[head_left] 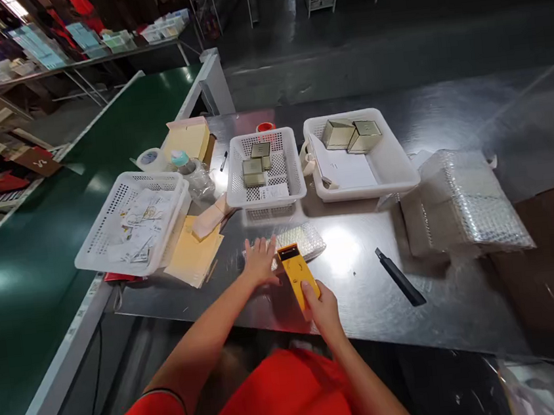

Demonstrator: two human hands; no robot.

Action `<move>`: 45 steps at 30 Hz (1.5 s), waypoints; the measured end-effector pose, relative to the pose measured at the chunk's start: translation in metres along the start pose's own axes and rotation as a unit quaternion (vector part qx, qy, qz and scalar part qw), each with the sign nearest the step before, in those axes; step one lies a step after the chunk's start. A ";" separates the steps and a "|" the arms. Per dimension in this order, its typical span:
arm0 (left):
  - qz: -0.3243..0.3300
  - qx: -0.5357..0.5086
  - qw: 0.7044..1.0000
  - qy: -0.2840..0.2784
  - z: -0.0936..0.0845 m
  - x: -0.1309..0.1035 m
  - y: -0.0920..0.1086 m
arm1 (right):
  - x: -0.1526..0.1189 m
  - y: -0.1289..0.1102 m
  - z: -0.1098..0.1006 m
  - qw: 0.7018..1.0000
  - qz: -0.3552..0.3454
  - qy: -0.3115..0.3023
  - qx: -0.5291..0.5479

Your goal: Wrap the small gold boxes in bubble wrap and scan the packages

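A flat, clear bubble-wrapped packet [307,238] lies on the metal table in front of me. My left hand [260,263] rests at the packet's left end, fingers spread and palm down. In my right hand [325,309] is a yellow handheld tool [298,279] with a black slotted end, gripped with the thumb on top. Its black end points away from me, over the packet's near edge; whether it touches the wrap I cannot tell. To the right, a black utility knife [400,277] lies on the tabletop, apart from both hands.
White baskets stand behind: one [297,166] with olive-gold boxes, a tray [369,191] with similar boxes and paper, and a left basket [91,253] of printed packets. Yellow envelopes [193,252] and a plastic bottle [199,179] sit between. Bubble wrap [483,192] is stacked right; a green conveyor [81,182] runs left.
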State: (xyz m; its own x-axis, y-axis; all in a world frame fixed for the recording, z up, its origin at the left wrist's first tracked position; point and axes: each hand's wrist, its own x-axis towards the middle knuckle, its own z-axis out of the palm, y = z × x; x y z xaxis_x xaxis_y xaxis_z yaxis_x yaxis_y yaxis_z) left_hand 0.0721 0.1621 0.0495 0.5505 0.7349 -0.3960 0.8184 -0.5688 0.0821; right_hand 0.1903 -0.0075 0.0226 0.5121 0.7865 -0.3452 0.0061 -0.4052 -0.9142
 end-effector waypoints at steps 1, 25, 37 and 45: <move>0.001 0.035 0.999 0.010 0.006 -0.003 0.007 | -0.003 0.001 -0.002 1.000 0.004 -0.004 0.004; 0.021 0.075 0.997 -0.030 -0.036 0.084 -0.026 | 0.055 0.004 0.030 0.994 0.030 -0.059 0.083; 0.000 0.042 0.999 0.013 0.027 -0.005 0.026 | -0.027 0.035 -0.056 0.996 -0.001 -0.088 0.002; -0.019 0.063 0.998 -0.006 0.029 -0.007 0.035 | -0.059 0.074 -0.079 0.993 0.017 -0.118 0.007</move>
State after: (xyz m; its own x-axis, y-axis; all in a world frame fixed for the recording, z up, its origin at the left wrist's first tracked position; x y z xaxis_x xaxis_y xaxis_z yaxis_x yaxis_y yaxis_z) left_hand 0.0919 0.1260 0.0289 0.5168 0.7527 -0.4079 0.8108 -0.5833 -0.0492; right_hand 0.2281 -0.1204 -0.0079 0.2969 0.8601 -0.4148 -0.0203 -0.4286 -0.9033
